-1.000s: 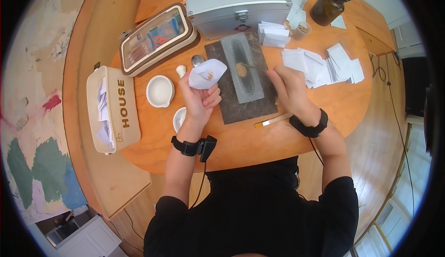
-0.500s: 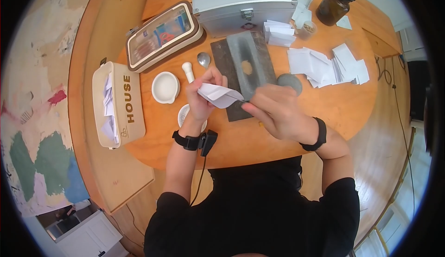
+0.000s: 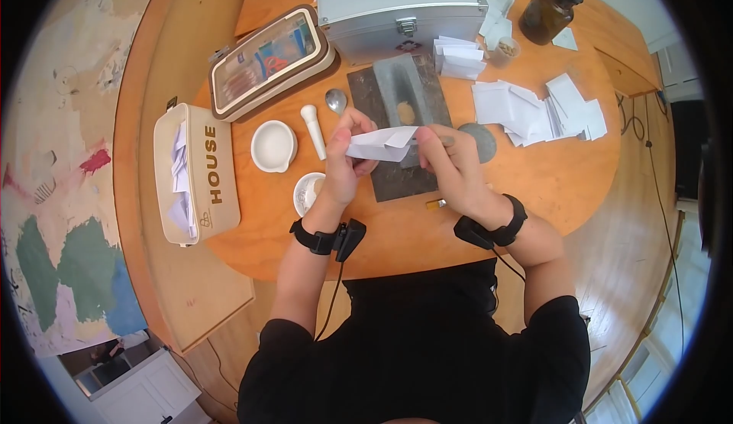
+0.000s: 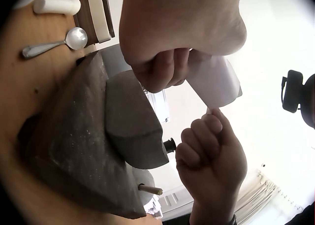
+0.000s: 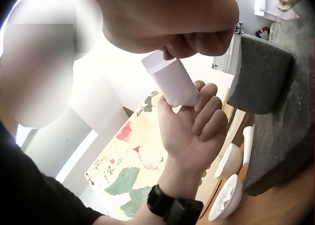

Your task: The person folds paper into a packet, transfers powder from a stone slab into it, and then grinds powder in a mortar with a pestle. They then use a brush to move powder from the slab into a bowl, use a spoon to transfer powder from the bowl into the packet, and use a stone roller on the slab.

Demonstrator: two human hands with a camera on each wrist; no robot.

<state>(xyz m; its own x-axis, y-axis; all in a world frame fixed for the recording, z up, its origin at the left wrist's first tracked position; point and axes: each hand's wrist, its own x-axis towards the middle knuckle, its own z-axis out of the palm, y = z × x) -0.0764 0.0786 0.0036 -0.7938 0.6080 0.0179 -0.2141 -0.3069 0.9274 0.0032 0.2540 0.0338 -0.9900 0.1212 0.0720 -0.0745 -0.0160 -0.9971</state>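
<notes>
A folded white paper packet [image 3: 379, 145] is held level over the near part of the dark slab. The left hand [image 3: 345, 166] grips its left end, thumb on top. At its right end the right hand [image 3: 450, 166] pinches the paper between thumb and forefinger. In the left wrist view the packet [image 4: 216, 82] spans both hands; in the right wrist view the packet [image 5: 172, 82] shows an open fold at its upper end. Below lies a grey grinding stone [image 3: 397, 80] with a small heap of tan powder [image 3: 405, 113]. What the packet holds is hidden.
Left of the slab [image 3: 366, 92] are a spoon [image 3: 335, 101], pestle [image 3: 313, 130], white mortar [image 3: 273, 147] and small dish [image 3: 303, 195]. White papers [image 3: 511, 111] and a round grey disc [image 3: 479, 141] lie right. A metal case [image 3: 401, 11] stands behind; a HOUSE bin [image 3: 217, 164] stands left.
The packet, earlier tilted with tan bits showing on it, is now level and folded narrower. The right hand has come from the right and pinches its end. The camera view has shifted slightly.
</notes>
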